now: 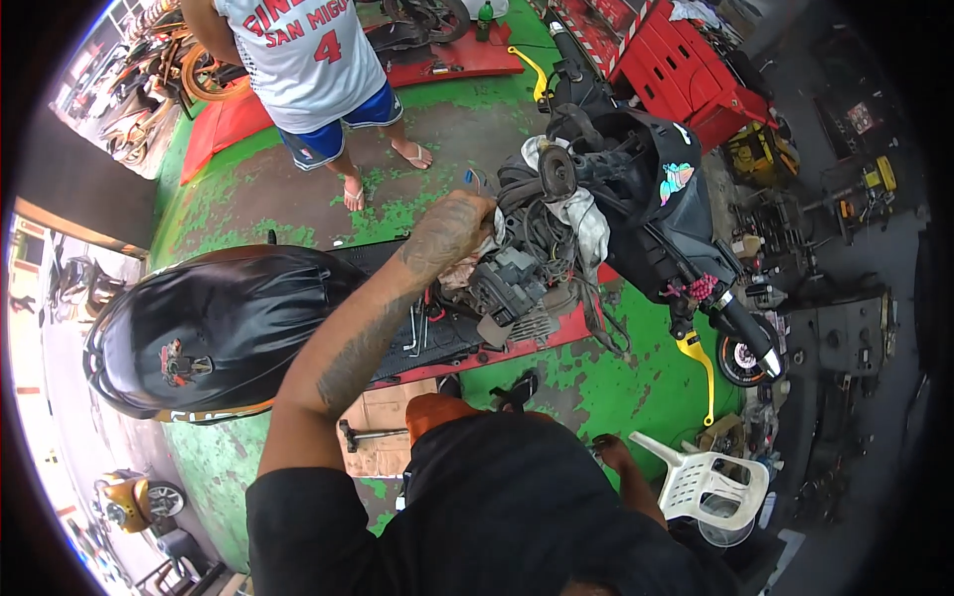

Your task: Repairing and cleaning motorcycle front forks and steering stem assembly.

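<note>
My left arm stretches forward across a scooter. My left hand (449,230) is closed at the left side of a bundle of black wires and hoses (522,214); what its fingers hold, if anything, is hidden. Just below it lie a crumpled pale cloth (460,272) and a black box-shaped part (509,283) among loose cables. A greyish-white rag (584,223) hangs over the wiring to the right. Low at my right side, beside a white plastic chair (714,487), is my right hand (614,452); its fingers are small and dark, so their grip is unclear.
The scooter's black seat (229,323) is at left, its handlebar with yellow levers (704,372) at right. Metal tools (419,323) lie on the footboard, a hammer (366,434) on cardboard. A person (313,74) stands beyond, near a red cabinet (676,65).
</note>
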{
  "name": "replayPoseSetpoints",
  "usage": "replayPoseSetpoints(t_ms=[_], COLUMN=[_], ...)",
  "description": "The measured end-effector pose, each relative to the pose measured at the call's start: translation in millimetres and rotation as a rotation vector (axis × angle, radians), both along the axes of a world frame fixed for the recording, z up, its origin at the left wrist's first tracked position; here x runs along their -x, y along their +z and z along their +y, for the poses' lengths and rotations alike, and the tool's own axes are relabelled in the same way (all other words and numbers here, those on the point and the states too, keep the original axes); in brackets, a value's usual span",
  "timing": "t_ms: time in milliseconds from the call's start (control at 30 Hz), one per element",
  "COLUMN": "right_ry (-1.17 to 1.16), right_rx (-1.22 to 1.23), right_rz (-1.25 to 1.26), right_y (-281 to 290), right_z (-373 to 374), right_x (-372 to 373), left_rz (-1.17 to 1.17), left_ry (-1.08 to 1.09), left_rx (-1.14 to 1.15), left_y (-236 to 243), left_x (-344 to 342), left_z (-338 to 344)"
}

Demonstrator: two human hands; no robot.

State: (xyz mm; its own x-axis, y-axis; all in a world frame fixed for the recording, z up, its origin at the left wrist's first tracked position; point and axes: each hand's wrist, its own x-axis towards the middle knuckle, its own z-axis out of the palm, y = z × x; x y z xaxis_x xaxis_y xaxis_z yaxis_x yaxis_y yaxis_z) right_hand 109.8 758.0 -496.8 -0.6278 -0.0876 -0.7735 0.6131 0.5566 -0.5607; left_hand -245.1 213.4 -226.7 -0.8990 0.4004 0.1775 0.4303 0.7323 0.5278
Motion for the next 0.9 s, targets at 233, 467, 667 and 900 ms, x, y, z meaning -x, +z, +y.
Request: replayPoseSetpoints(t_ms=[233, 467, 667, 900], right_ry=[-0.167, -0.279, -0.130, -0.596], right_rx=[0.125, 0.112, 0.036, 0.480], right_rz=[0.158, 0.242, -0.023, 0.016], right_y=[18.2, 19.2, -44.7, -38.1], right_z=[-43.6, -46.7, 13.3, 14.0], right_x=[36.7, 16.2, -46.3, -23.6], left_rz=[-0.288, -0.470, -0.577, -0.317], left_ry=[0.298, 0.398, 0.267, -0.069], left_rx=[-0.107, -0.608, -0.541, -0.210], left_y=[-11.4, -8.1, -17.9, -15.9], left_x=[-9.0, -41.1, -20.8, -12.3], left_z=[0.0, -19.4, 10.0, -1.2])
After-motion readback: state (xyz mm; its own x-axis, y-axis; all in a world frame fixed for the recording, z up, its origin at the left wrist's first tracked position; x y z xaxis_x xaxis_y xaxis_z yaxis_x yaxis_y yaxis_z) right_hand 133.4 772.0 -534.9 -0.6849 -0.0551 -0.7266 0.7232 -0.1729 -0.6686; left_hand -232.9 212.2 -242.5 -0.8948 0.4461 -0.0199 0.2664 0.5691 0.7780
